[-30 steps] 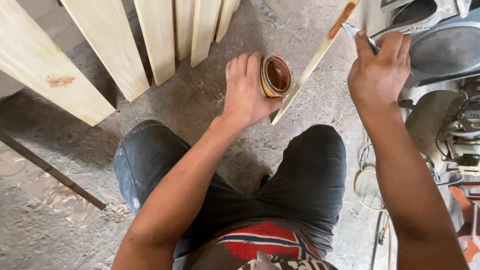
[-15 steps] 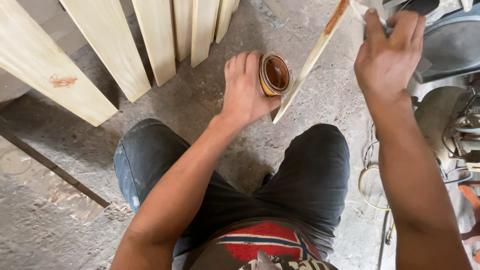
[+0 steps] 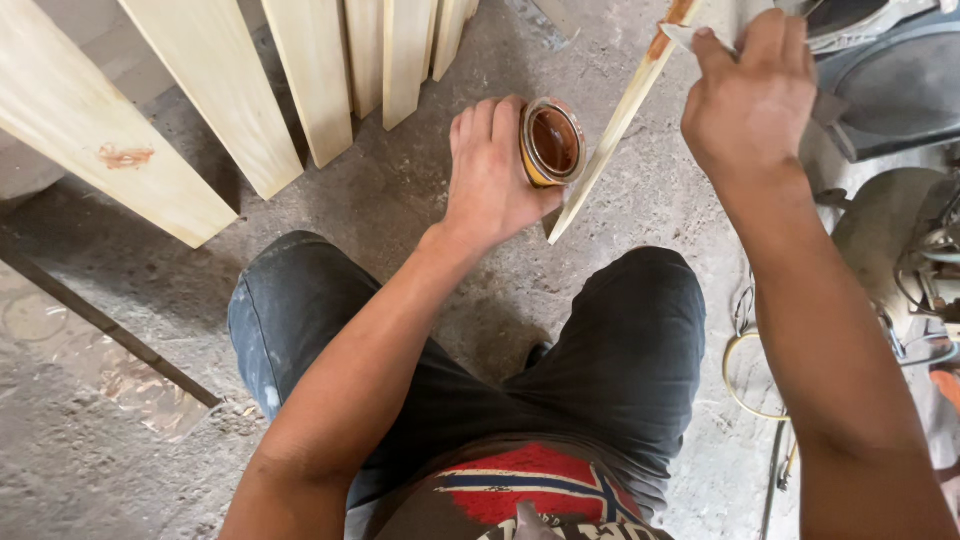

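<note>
Tin of brown stain sits in my left hand, mid-frame, above the concrete floor just beyond my knees. Tin is small, round, open-topped, tilted on its side so the mouth faces right; brown liquid visible inside. Left grip is wrapped around the tin's left side, fingers over the far edge, thumb underneath.

Right hand is up at the far right, grip closed on a small pale cloth or pad pressed against a thin wooden slat. Can't tell exactly what the pad is. Slat runs diagonally from the far top edge down to a pointed tip just right of the tin, near but apparently not touching it. Upper part of the slat shows an orange-brown stained patch.

Far left: a fan of pale unfinished planks, one with a small orange smear. Dark metal bar lies on the floor, left. Grey machine housing far right, yellow cable on the floor near right. Dark shorts fill the near frame.
</note>
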